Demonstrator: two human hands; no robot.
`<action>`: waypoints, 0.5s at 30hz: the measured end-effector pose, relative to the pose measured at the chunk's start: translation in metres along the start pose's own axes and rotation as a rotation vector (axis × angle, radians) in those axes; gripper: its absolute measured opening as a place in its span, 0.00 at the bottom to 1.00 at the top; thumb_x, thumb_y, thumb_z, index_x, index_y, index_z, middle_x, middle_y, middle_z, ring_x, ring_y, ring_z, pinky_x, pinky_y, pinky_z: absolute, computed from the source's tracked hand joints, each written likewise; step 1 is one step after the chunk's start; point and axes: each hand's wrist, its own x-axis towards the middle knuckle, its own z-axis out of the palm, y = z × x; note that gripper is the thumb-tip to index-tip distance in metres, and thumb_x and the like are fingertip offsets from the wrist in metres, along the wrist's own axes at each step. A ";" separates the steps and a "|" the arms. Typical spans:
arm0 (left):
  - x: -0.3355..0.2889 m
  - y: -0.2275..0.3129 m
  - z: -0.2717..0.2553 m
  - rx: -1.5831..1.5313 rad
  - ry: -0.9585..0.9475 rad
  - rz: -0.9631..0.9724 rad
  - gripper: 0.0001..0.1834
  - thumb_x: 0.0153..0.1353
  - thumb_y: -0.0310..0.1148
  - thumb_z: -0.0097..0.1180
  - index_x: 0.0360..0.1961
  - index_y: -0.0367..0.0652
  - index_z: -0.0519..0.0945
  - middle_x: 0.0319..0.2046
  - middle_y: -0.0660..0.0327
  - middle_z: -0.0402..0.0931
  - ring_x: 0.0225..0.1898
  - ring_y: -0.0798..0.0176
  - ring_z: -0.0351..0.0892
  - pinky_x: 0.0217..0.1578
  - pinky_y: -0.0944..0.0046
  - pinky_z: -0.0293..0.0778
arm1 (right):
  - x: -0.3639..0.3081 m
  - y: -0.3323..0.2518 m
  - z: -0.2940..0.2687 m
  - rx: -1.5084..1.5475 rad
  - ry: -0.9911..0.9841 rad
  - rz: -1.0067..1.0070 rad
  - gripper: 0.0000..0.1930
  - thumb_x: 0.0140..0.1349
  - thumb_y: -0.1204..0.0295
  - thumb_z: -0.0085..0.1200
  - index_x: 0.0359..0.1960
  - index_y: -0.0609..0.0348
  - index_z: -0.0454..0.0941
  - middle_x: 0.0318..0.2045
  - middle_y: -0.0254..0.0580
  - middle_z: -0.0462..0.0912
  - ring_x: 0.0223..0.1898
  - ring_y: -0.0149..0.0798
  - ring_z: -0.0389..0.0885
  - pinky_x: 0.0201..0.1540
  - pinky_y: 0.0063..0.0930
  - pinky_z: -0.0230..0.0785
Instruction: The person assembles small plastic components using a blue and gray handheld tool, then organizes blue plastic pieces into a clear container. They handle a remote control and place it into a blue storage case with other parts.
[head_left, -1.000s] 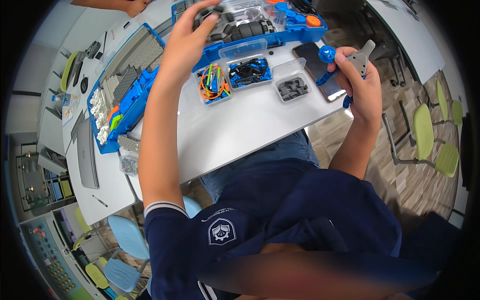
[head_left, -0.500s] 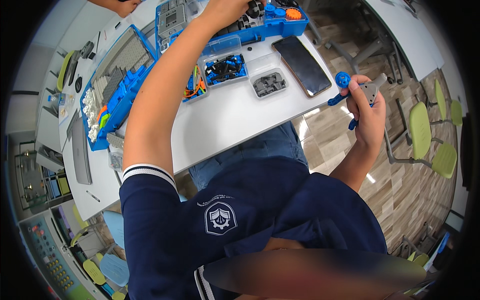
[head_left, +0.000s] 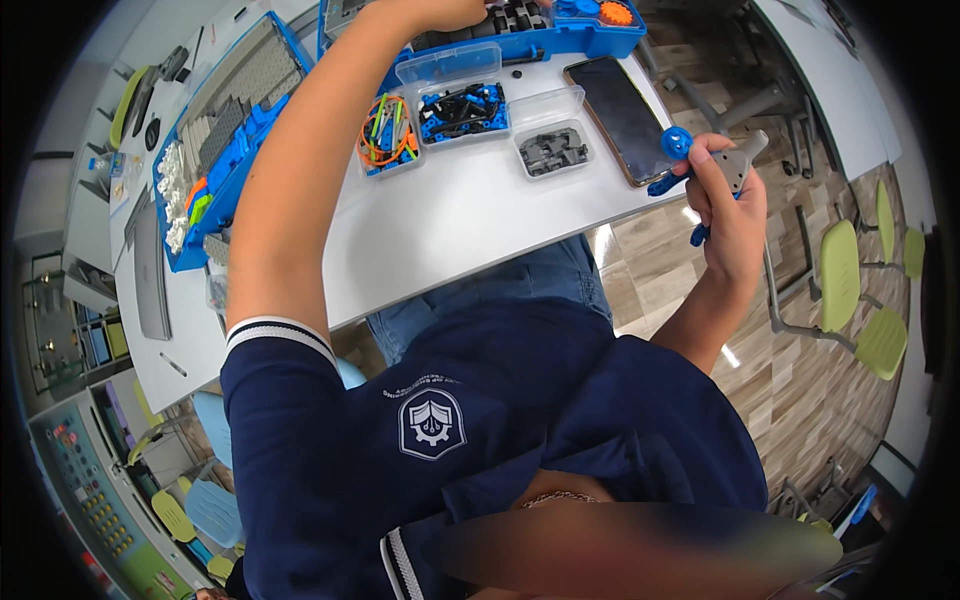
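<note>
Overhanging the blue tray (head_left: 590, 43), the left hand (head_left: 450, 13) is lying nearer the black wheels (head_left: 520, 18), which are sitting just right of its fingers (grip indeterminable); the right hand (head_left: 735, 215) is pinching a blue-and-grey assembly (head_left: 738, 163), grey tip pointing beyond its fingers.

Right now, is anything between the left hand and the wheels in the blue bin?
Nothing visible is: the left hand is over the blue bin, close beside the wheels; I cannot tell whether it touches them.
</note>
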 end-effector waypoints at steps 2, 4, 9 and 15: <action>-0.007 0.007 -0.002 0.094 -0.058 -0.110 0.34 0.58 0.15 0.47 0.65 0.55 0.75 0.57 0.46 0.78 0.58 0.41 0.76 0.58 0.54 0.71 | 0.004 0.000 0.012 -0.011 -0.044 -0.001 0.09 0.66 0.68 0.61 0.41 0.61 0.83 0.29 0.35 0.85 0.20 0.15 0.61 0.22 0.13 0.50; -0.011 0.016 -0.002 0.136 -0.080 -0.169 0.34 0.60 0.18 0.48 0.67 0.57 0.73 0.58 0.45 0.77 0.58 0.41 0.76 0.58 0.52 0.71 | 0.009 -0.001 0.027 -0.035 -0.098 0.004 0.09 0.65 0.67 0.62 0.40 0.59 0.83 0.29 0.32 0.85 0.21 0.15 0.63 0.23 0.13 0.52; -0.016 0.030 -0.001 0.174 -0.068 -0.261 0.30 0.63 0.24 0.52 0.66 0.59 0.75 0.55 0.46 0.78 0.55 0.42 0.78 0.56 0.49 0.72 | 0.015 -0.005 0.061 -0.017 -0.237 -0.012 0.07 0.66 0.69 0.61 0.39 0.59 0.83 0.29 0.33 0.85 0.21 0.15 0.63 0.23 0.13 0.53; -0.042 0.048 -0.008 0.228 0.426 0.021 0.19 0.59 0.25 0.57 0.51 0.51 0.85 0.45 0.51 0.82 0.49 0.45 0.79 0.51 0.50 0.73 | 0.022 -0.006 0.060 0.029 -0.153 -0.036 0.08 0.66 0.69 0.61 0.39 0.61 0.83 0.30 0.36 0.85 0.20 0.15 0.62 0.22 0.14 0.51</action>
